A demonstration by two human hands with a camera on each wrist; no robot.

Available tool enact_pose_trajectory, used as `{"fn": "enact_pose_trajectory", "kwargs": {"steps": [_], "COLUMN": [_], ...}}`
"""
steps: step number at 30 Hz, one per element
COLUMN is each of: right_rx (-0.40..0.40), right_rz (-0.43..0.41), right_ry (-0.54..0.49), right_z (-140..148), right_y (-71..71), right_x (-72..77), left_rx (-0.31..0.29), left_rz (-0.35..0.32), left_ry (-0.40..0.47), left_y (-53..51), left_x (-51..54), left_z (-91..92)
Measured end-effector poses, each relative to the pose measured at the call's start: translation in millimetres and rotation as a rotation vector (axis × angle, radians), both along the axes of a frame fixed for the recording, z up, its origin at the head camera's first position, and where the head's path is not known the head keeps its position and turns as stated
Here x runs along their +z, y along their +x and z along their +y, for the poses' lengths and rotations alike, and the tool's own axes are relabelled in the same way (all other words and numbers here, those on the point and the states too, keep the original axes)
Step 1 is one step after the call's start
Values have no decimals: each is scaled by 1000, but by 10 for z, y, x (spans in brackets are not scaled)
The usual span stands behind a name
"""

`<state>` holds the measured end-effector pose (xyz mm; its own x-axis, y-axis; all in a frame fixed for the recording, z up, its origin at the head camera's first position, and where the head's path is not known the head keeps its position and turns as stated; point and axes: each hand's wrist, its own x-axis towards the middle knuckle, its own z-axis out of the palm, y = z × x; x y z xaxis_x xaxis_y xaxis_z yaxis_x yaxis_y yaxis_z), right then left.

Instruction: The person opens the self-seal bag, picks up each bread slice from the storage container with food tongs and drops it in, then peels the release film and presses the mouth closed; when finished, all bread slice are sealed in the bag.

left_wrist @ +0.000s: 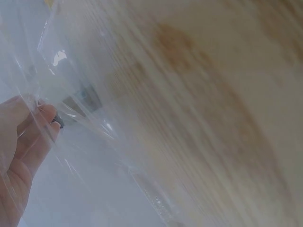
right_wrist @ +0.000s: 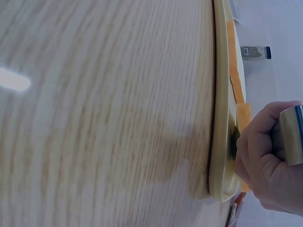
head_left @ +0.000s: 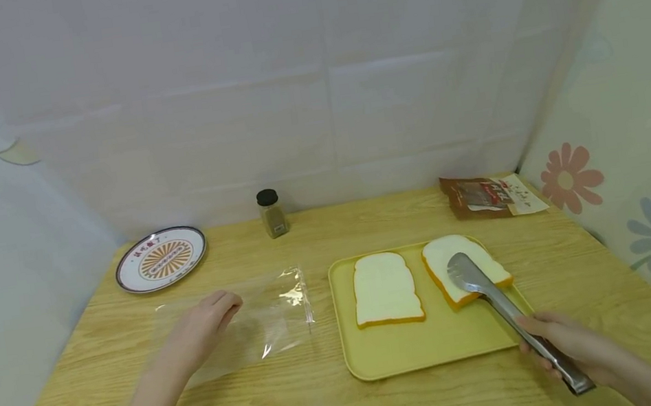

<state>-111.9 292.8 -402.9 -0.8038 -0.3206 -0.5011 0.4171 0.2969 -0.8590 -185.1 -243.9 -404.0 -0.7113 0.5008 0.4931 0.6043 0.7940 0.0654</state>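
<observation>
Probably light and spongy, the orange-crusted bread slice (head_left: 485,260) at the right of the yellow tray (head_left: 421,349) would dent under hard squeezing; a gentle pinch across its thickness seems best. The right hand (head_left: 569,338) grips smooth, stiff metal tongs (head_left: 504,308), broad head over the slice. Left of the tray, the left hand (head_left: 208,323) pinches a limp, glossy transparent plastic bag (head_left: 270,325).
</observation>
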Motion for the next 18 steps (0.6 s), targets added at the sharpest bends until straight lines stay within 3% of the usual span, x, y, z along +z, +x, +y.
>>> {"fn": "enact_pose_trajectory", "kwargs": {"steps": [10,18], "right_rx": [51,14], "right_rz": [-20,92], "right_ry": [-7,124], "right_z": [37,106], "right_y": [-62,-80], "right_x": [14,-8], "left_rx": [-6,-14], "left_rz": [10,9], "left_ry": [-16,-26], "left_y": [-37,-38], "left_x": [4,6], "left_z": [-10,-10]}}
